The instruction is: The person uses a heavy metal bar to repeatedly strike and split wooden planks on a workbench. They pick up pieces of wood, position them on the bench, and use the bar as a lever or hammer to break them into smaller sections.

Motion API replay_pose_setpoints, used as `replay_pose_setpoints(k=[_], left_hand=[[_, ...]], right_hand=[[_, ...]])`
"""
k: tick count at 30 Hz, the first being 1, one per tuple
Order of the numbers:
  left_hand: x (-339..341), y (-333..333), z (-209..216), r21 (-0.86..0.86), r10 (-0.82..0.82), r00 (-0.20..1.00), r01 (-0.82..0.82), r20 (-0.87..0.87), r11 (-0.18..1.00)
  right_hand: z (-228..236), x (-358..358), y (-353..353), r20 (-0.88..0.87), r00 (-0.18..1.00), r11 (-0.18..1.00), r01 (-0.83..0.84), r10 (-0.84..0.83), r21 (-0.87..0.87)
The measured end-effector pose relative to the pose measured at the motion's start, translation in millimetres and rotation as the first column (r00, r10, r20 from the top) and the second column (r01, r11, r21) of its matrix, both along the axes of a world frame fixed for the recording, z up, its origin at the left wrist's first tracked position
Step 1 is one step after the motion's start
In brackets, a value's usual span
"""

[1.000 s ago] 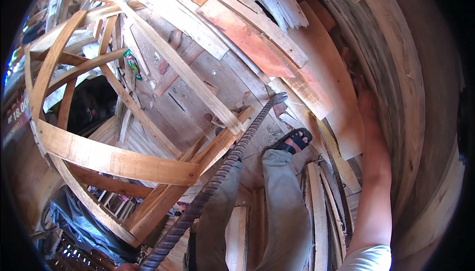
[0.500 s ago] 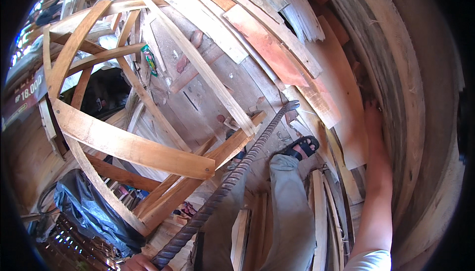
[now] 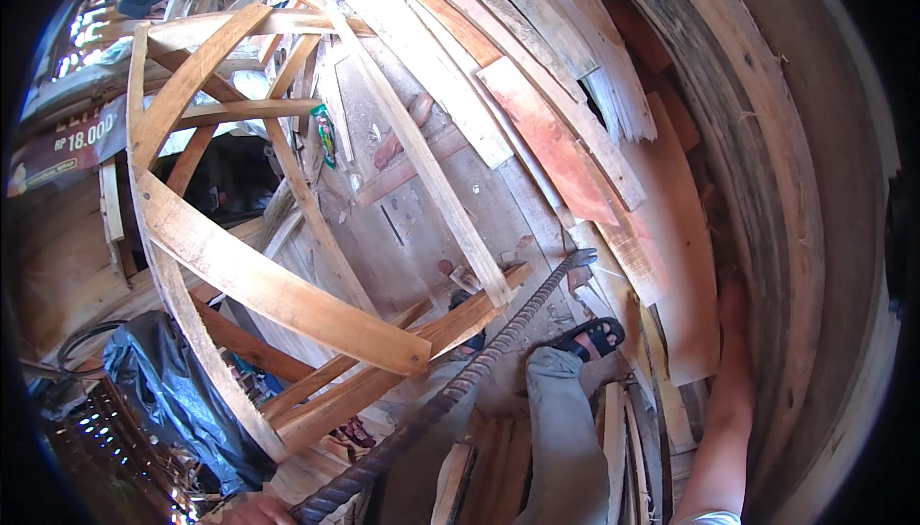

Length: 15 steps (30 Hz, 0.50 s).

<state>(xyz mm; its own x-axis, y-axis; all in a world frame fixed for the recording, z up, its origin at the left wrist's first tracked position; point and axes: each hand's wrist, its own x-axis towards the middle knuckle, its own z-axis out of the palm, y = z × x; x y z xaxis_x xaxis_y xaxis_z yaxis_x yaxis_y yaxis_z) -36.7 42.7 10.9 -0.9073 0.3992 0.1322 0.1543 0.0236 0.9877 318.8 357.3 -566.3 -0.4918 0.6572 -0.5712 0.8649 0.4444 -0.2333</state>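
A long twisted steel pry bar with a forked claw end slants across the view, from the lower left up toward the middle. My left hand, partly cut off by the lower edge, is closed at its near end. My right arm reaches down at the right, and my right hand sits in the shadowed gap between a flat reddish-brown board and the stacked long planks. Its fingers are lost in the dark, so what they touch cannot be made out.
A nailed wooden frame stands at the left, with a dark plastic bag beside it. Loose boards lie along the upper right. My sandalled foot is near the bar's claw. A green wrapper lies farther off.
The view has shifted, so the frame, boards and bar appear lower and mostly farther right. My right hand has sunk deeper into shadow beside the planks; my left hand stays at the bar's near end.
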Motion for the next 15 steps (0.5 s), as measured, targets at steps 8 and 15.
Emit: replay_pose_setpoints(k=[8, 15], left_hand=[[1, 17, 3, -0.013, -0.138, 0.99, 0.138, 0.027, 0.99], [20, -15, 5, -0.058, -0.172, 0.98, 0.179, 0.099, 0.982]], right_hand=[[63, 8, -18, 0.049, 0.997, 0.99, -0.064, 0.058, 0.126], [125, 19, -25, 0.211, 0.974, 0.994, 0.068, -0.083, 0.08]])
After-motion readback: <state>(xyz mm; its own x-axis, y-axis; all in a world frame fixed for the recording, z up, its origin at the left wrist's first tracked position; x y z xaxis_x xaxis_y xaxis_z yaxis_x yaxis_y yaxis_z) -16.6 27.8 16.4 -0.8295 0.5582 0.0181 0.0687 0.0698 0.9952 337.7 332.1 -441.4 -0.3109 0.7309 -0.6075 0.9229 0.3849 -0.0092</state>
